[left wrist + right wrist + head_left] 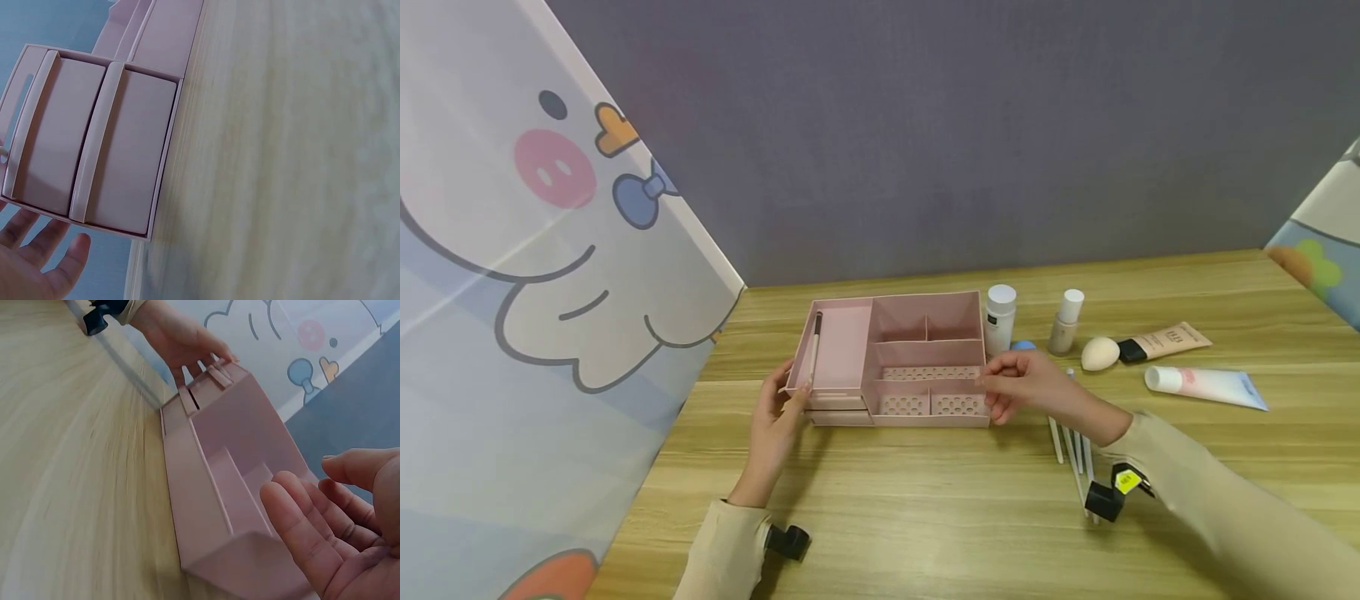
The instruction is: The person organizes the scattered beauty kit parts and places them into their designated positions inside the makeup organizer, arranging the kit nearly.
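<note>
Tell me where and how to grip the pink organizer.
Grip the pink organizer by its outer end walls, probably one hand from each side, kept level: it is wide and open-topped, with a slim stick in its left tray.

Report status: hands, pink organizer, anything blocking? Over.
Left hand holds pink organizer at left end. Right hand empty at its right end. Organizer on table, pen-like stick on top. White bottle close by, nothing visibly blocking.

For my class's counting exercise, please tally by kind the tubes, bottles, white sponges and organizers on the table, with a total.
Tubes: 2
Bottles: 2
White sponge: 1
Organizer: 1
Total: 6
</note>
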`<move>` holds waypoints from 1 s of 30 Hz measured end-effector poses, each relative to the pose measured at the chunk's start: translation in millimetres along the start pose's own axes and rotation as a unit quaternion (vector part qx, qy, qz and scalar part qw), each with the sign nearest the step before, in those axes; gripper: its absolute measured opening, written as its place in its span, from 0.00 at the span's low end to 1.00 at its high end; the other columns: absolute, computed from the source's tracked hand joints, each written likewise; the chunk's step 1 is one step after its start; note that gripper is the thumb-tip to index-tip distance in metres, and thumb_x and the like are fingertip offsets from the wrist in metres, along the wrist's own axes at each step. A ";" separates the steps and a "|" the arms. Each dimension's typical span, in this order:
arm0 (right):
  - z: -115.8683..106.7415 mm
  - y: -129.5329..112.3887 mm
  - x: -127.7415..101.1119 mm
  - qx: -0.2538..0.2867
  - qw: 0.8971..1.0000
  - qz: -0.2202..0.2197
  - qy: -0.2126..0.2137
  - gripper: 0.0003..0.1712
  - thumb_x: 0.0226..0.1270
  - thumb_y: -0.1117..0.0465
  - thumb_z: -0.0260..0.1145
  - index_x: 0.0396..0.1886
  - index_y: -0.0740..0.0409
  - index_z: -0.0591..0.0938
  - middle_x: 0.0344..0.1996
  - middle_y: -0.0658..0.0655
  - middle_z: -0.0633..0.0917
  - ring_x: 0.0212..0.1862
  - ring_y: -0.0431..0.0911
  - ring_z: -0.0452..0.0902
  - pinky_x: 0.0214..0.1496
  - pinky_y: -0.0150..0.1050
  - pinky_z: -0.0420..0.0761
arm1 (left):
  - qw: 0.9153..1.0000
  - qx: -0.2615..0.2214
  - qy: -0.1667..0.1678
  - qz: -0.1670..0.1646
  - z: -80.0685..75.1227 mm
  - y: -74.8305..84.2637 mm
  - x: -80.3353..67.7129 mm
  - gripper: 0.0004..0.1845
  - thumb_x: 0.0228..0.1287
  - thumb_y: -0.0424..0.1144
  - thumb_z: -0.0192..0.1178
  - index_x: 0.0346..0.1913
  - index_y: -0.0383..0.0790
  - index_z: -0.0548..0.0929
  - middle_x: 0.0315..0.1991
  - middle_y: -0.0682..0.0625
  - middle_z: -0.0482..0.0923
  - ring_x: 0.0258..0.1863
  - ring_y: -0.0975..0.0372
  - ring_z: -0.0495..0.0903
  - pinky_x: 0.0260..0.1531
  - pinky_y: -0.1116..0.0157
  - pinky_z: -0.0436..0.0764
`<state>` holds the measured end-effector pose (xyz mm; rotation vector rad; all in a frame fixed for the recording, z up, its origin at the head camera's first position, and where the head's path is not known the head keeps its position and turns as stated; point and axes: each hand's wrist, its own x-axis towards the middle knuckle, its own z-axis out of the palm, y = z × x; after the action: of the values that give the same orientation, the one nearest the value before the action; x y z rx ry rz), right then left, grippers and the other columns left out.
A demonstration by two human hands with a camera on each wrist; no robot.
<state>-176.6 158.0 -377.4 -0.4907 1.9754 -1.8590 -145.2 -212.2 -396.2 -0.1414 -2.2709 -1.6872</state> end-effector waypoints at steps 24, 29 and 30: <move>-58.6 15.4 -34.2 -0.068 0.996 0.056 -0.019 0.17 0.73 0.66 0.60 0.47 0.82 0.75 0.28 0.63 0.84 0.26 0.44 0.84 0.30 0.43 0.86 | 1.000 -0.001 -0.001 -0.007 0.7 0.7 0.2 0.24 0.73 0.32 0.56 0.69 0.35 0.69 0.55 0.37 0.72 0.45 0.65 0.76 0.37 0.68 0.80; -65.3 15.6 -36.3 -0.070 0.994 0.085 -0.018 0.19 0.72 0.66 0.61 0.48 0.83 0.74 0.27 0.60 0.84 0.26 0.44 0.84 0.30 0.41 0.86 | 1.000 -0.002 0.000 -0.007 0.9 0.5 0.0 0.24 0.73 0.32 0.56 0.69 0.34 0.69 0.56 0.36 0.72 0.46 0.65 0.75 0.38 0.69 0.78; -66.2 15.4 -36.3 -0.072 0.993 0.092 -0.018 0.19 0.72 0.66 0.61 0.49 0.82 0.74 0.26 0.60 0.84 0.26 0.44 0.84 0.30 0.41 0.86 | 1.000 -0.001 0.001 -0.007 1.1 0.6 -0.1 0.24 0.73 0.32 0.56 0.69 0.34 0.69 0.57 0.36 0.72 0.47 0.66 0.75 0.38 0.70 0.78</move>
<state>-178.1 234.2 -388.0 -0.3662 2.0644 -1.5960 -145.1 -211.0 -396.0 -0.1238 -2.2733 -1.6958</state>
